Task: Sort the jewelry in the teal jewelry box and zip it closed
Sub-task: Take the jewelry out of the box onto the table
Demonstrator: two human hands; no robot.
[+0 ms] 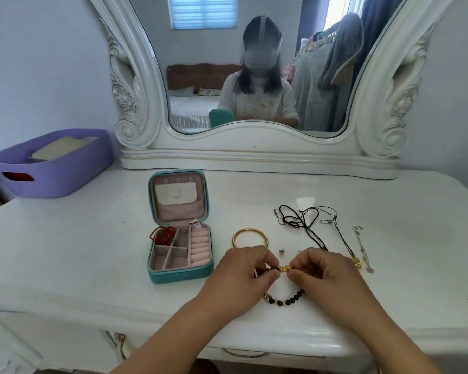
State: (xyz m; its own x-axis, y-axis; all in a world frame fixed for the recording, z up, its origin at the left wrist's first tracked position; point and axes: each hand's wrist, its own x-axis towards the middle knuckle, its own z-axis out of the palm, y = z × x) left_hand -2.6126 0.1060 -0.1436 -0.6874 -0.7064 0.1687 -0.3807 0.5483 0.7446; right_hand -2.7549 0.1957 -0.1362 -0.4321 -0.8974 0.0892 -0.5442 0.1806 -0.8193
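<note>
step: both hands hold the beaded bracelet (284, 299) just R of the teal jewelry box (180, 273), above the dresser top (92, 252)
L hand (241, 268): fingers curled, pinching bracelet by the gold charm (283, 268)
R hand (319, 271): same, pinching other side of charm; dark beads hang below btw the hands
how-to: prob. coil it small, keep both pinches till it's over a free compartment, lower in w/o snagging dividers; nothing over the rim or zip will catch
box: open, lid upright, pink lining, pocket in lid
box contents: red cord bracelet (162, 234) in back-L compartment, spilling over edge a bit; ring rolls (199, 245) R side, small item at their far end, can't tell what; front compartments look free
still out, R of box: gold bangle (250, 237) nearest, black cords (303, 221) farther, thin chain (362, 249) farthest
purple bin (52, 168): far L behind box, holds flat pale item
</note>
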